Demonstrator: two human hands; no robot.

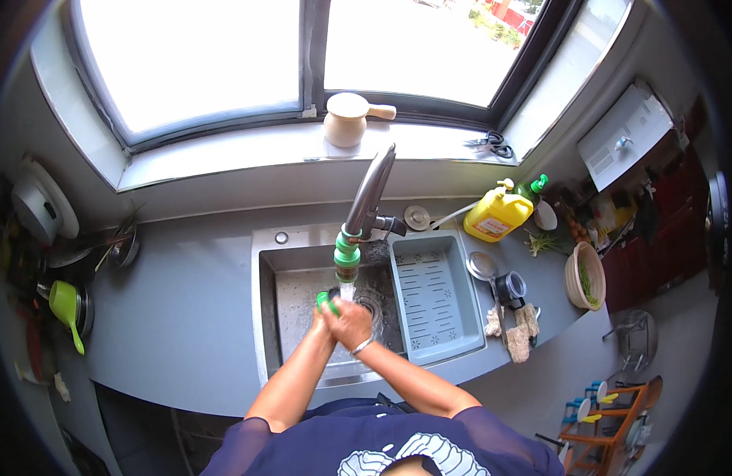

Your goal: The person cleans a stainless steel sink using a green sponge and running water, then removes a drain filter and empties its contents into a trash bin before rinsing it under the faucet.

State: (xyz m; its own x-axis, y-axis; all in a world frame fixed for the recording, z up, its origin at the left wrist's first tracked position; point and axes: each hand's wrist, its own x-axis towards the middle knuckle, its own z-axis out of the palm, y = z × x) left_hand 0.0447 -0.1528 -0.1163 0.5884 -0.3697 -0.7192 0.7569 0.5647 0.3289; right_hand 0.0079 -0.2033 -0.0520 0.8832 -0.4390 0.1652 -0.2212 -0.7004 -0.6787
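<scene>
My left hand (pixel 321 323) and my right hand (pixel 351 326) are pressed together over the sink, under the running tap. A small green object (pixel 324 299) with a dark part sticks out past the fingers of both hands. My right hand covers much of my left, so the full shape of the object is hidden. Water (pixel 346 291) pours from the green nozzle (pixel 347 256) of the metal faucet (pixel 371 193) onto the hands. Below them lies the stainless steel sink basin (pixel 294 309), wet around its drain (pixel 372 304).
A grey-blue drain tray (pixel 432 297) covers the sink's right side. Right of it are a yellow pump jug (pixel 498 211), a ladle (pixel 481 266), a dark cup (pixel 511 287), cloths (pixel 519 342) and a basket (pixel 580 276) of greens. Scissors (pixel 491 144) and a beige pot (pixel 346 128) sit on the windowsill.
</scene>
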